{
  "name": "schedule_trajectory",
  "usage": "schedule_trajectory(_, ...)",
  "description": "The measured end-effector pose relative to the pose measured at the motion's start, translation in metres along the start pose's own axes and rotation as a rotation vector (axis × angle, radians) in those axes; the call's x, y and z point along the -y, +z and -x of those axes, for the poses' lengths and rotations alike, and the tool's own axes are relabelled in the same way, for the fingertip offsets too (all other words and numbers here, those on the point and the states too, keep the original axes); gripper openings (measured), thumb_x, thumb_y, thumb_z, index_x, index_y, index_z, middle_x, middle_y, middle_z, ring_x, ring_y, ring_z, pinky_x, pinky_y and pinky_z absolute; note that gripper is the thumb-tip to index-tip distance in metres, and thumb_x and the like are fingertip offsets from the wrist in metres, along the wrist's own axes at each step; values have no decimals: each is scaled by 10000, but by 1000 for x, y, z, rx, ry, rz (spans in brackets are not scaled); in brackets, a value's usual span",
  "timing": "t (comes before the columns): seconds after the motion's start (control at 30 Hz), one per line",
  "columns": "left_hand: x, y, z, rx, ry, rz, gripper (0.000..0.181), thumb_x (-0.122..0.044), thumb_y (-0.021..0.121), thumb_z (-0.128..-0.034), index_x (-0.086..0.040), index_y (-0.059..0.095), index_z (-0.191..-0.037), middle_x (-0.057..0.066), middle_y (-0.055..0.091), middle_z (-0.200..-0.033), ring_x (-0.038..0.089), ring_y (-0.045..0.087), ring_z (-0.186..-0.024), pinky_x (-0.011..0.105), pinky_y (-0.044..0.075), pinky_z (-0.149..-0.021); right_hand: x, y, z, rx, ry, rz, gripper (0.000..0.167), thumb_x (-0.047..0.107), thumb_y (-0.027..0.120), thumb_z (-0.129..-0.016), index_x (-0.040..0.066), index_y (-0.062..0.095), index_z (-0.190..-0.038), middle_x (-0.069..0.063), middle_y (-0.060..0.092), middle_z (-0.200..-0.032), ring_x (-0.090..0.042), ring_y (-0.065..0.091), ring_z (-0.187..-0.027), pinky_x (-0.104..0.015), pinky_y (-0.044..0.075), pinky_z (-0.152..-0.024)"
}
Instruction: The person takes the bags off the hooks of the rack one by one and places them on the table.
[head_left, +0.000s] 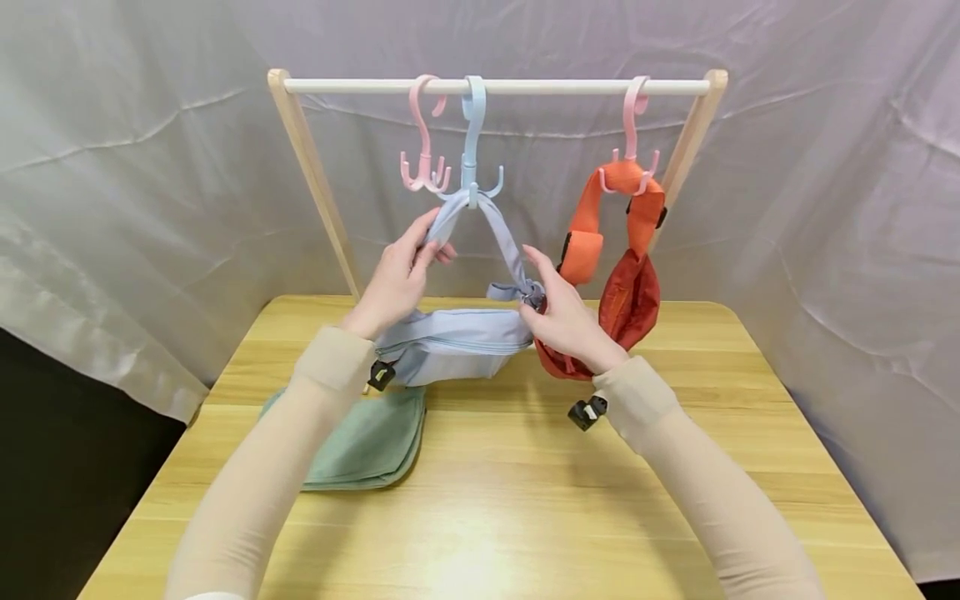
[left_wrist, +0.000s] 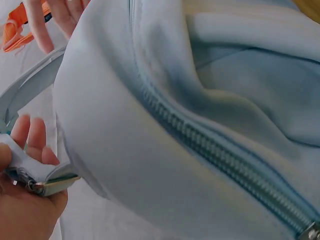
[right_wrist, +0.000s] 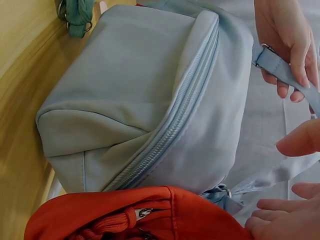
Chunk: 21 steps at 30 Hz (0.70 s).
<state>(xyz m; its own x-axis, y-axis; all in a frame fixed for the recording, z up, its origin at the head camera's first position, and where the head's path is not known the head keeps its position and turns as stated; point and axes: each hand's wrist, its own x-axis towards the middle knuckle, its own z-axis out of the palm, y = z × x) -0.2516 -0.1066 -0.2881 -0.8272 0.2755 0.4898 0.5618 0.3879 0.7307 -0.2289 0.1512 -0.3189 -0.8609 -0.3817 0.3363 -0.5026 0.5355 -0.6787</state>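
A light blue waist bag (head_left: 457, 333) hangs by its strap (head_left: 501, 229) from the light blue hook hanger (head_left: 471, 150). High on the strap's left side, my left hand (head_left: 393, 275) pinches the webbing between thumb and fingers. The left wrist view shows a metal buckle (left_wrist: 34, 186) beside that grip. By the knotted right end of the strap is my right hand (head_left: 568, 321), its fingers extended. In the right wrist view the right hand (right_wrist: 287, 215) has thumb and fingers spread apart near the knot. The bag's zipper (right_wrist: 185, 107) runs along its front.
A white rail (head_left: 555, 87) on wooden legs carries the hangers. A pink hanger (head_left: 425, 142) is left of the blue one. On another pink hanger (head_left: 632, 125) hangs a red waist bag (head_left: 630, 304) with orange strap, close to my right hand. A folded green bag (head_left: 367, 442) lies on the table.
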Motion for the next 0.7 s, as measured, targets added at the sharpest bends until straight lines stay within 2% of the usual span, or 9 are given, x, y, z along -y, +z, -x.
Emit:
schedule_trajectory(0.07,0,-2,-1,14,-11,7,454,-85,409,-1077,-126,405,-1529,205,682,-1071,268,677,-975,388,537,-987,-1,0,0,5,-1,-11,766,87,569,-925,151,212,-1600,-161,377,-1603,-248,519,-612,-379,451,-671)
schedule_trajectory(0.13,0,-4,-3,29,-23,17,459,-90,404,-1079,-139,397,-1536,202,682,-1069,256,675,-972,352,534,-949,-1,0,-1,8,-3,-31,768,77,573,-923,143,213,-1599,-194,407,-1576,-332,631,-908,-459,495,-814)
schedule_trajectory(0.23,0,-7,-5,47,-30,31,464,-82,403,-1078,-140,393,-1538,204,683,-1066,251,672,-965,313,517,-894,-1,1,-2,13,1,-63,763,61,571,-924,138,218,-1595,-218,440,-1543,-363,511,-1325,-542,447,-1013)
schedule_trajectory(0.53,-1,-19,-6,66,-56,-13,477,-85,398,-1080,-153,379,-1552,244,684,-1098,285,680,-999,314,506,-910,0,4,-2,45,20,-174,715,41,589,-944,153,277,-1577,-203,530,-1421,-362,492,-1399,-532,380,-1167)
schedule_trajectory(0.7,0,-20,-5,61,-50,-10,475,-96,396,-1082,-153,376,-1553,228,683,-1092,227,664,-971,255,494,-885,6,6,0,74,12,-276,672,5,580,-957,114,306,-1561,-205,531,-1327,-357,539,-1355,-533,433,-1121)
